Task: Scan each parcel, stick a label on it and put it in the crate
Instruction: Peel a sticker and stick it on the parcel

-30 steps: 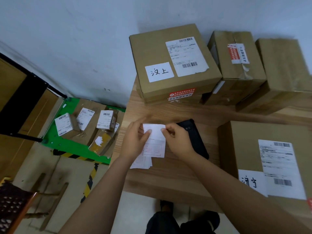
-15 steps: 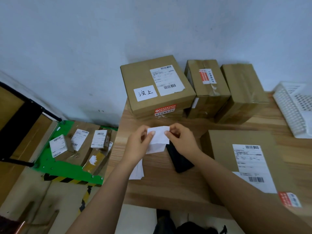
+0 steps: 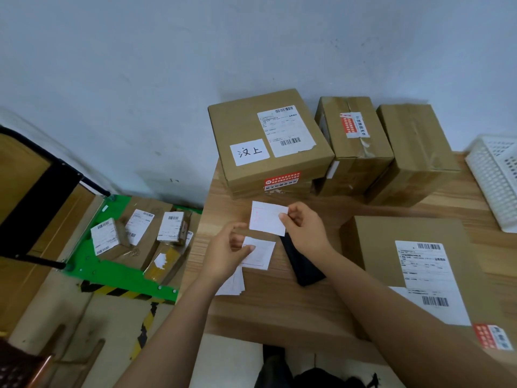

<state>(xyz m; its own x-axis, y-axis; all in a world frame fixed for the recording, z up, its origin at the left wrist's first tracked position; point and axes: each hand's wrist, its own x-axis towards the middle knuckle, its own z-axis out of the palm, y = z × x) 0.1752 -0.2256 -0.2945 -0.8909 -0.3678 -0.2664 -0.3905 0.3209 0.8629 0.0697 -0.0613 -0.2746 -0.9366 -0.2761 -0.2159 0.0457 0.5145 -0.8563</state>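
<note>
My right hand [image 3: 303, 231] pinches a white label [image 3: 267, 221] by its right edge and holds it above the wooden table [image 3: 279, 303]. Just below, my left hand [image 3: 226, 252] grips the label's backing sheet [image 3: 258, 253]; a small stack of label sheets [image 3: 232, 284] lies under it. A black scanner [image 3: 303, 264] lies on the table beside my right wrist. A large parcel [image 3: 414, 264] with a shipping label sits at my right. Three cardboard parcels stand against the wall: a labelled one [image 3: 265, 141], a taped one [image 3: 355, 141] and a plain one [image 3: 414, 152].
A white perforated crate [image 3: 495, 180] stands at the table's far right edge. On the floor at left, a green cart [image 3: 117, 273] carries several small labelled parcels [image 3: 140, 233]. A black-framed wooden panel [image 3: 33, 197] stands at the far left.
My hands have pulled apart: the label has come off its backing, up and right in my right hand, while my left holds the backing lower. The camera has tilted up.
</note>
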